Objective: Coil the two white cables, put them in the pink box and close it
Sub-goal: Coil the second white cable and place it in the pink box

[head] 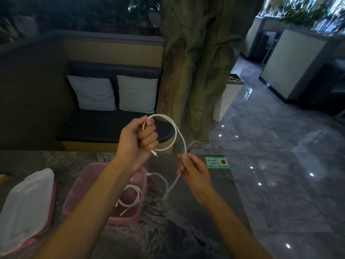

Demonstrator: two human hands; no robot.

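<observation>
My left hand (139, 139) is fisted around one end of a white cable (175, 131), which arcs in a loop above the table; its plug pokes out below the fist. My right hand (192, 170) pinches the same cable lower down, and the rest trails blurred to the tabletop. An open pink box (78, 186) stands on the table under my left forearm. Inside it lies a second white cable (130, 198), coiled. The box's translucent lid (26, 204) lies to its left.
The dark marble table (186, 230) ends on the right, with glossy floor beyond. A green card (217, 161) lies at the table's far right. Behind the table stand a bench with two white cushions (115, 92) and a tree-trunk pillar (196, 71).
</observation>
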